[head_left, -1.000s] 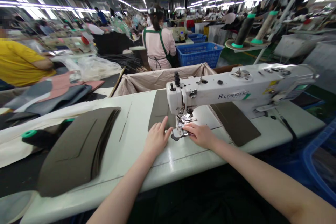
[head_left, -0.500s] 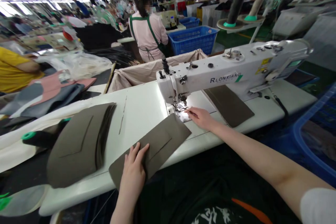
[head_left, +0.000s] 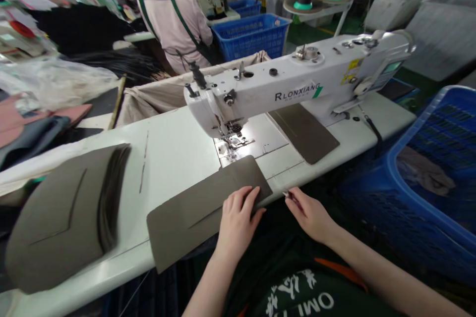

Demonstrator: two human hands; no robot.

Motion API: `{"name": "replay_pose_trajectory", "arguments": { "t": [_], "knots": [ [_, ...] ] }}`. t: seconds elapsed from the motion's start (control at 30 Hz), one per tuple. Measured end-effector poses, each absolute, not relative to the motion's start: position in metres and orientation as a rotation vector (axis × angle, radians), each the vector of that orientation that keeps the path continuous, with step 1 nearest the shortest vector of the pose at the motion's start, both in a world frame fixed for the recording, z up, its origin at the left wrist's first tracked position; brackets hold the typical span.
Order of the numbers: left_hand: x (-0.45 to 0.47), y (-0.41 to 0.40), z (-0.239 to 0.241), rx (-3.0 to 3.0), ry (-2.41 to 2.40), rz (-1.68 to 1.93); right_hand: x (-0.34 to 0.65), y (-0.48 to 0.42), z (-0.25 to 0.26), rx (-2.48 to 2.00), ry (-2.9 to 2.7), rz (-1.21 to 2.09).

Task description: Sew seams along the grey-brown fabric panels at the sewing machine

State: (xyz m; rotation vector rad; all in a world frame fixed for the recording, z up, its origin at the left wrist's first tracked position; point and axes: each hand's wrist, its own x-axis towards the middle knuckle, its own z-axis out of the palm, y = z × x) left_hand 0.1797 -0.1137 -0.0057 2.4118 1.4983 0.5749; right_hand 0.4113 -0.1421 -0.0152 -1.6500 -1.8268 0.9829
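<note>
My left hand (head_left: 240, 218) lies on top of an olive-grey fabric panel (head_left: 186, 208), fingers stretched out near its right end. The panel has a slit-like line and overhangs the front edge of the sewing table. Just right of it, my right hand (head_left: 310, 213) is closed around a small tool (head_left: 287, 194) with a metal tip; the fingers hide most of it. Behind the panel stands a white sewing machine (head_left: 297, 79), its lit needle area (head_left: 234, 146) just beyond the panel's far edge.
A stack of similar panels (head_left: 63, 213) lies at the left, and another olive piece (head_left: 305, 131) sits under the machine arm. Blue baskets stand at the right (head_left: 390, 173) and behind (head_left: 253, 34). A co-worker (head_left: 178, 25) is beyond the cloth-lined bin (head_left: 148, 99).
My right hand has drawn back from the needle area to the table's front edge with the small tool. My left hand has moved right along the panel, and the panel has turned slightly. The view has shifted.
</note>
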Motion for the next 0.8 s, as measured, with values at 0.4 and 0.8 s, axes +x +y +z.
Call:
{"name": "replay_pose_trajectory", "arguments": {
  "t": [0.4, 0.8],
  "knots": [
    [0.207, -0.111, -0.016, 2.370, 1.498, 0.626, 0.397, -0.138, -0.021, -1.680, -2.076, 0.884],
    [0.205, -0.117, -0.014, 2.389, 1.543, 0.557, 0.397, -0.138, -0.017, -1.729, -2.122, 0.828]
  ]
}}
